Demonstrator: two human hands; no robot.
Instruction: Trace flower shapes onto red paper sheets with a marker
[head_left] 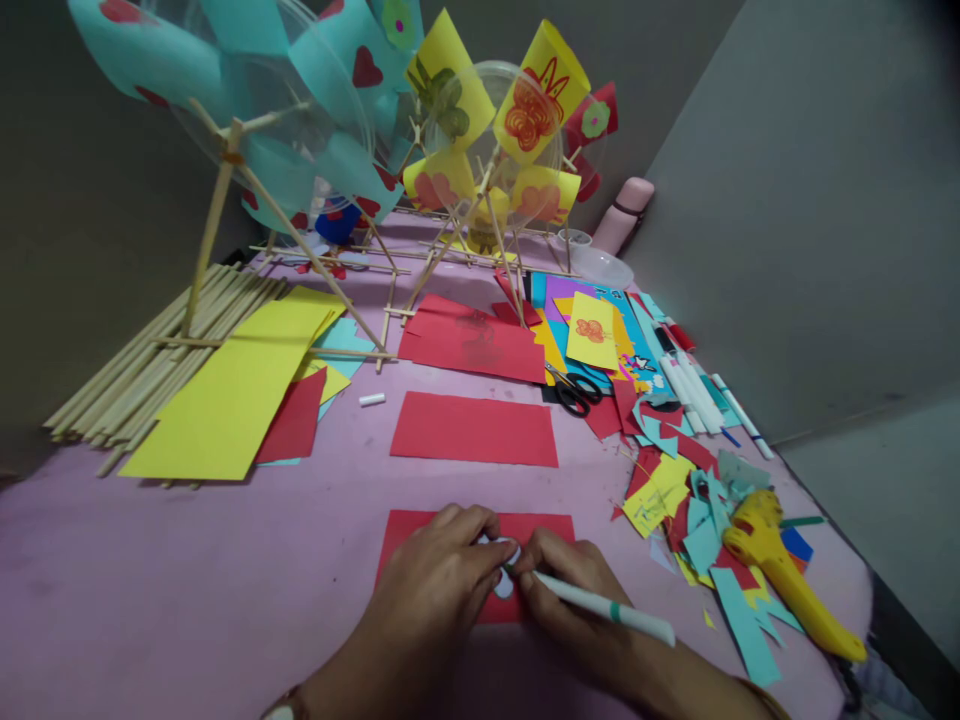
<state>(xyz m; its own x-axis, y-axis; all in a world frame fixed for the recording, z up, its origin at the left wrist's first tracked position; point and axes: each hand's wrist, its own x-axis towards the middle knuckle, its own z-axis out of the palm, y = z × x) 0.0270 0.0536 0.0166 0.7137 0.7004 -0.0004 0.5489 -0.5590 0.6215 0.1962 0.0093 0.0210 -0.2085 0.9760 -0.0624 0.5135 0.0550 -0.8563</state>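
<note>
A small white cutout with rounded lobes (504, 584) rests on a red paper rectangle (390, 545) near the front of the table. My left hand (442, 570) pins the cutout with its thumb and bent fingers. In my right hand (570, 580) is a white marker with a green band (600, 601), its tip at the cutout. Fingers partly cover the cutout, so its whole outline is hidden. Just beyond lies another red paper rectangle (474, 430), and past it a stack of red sheets (472, 338) with a dark print. A small white cap (372, 400) lies to the left.
Paper windmills, one blue (255, 100) and one yellow (491, 120), stand on stick frames behind. Wooden sticks (172, 340) and yellow paper (232, 400) lie left. On the right are black-handled scissors (577, 392), paper scraps (701, 530), markers (690, 392) and a yellow glue gun (795, 580).
</note>
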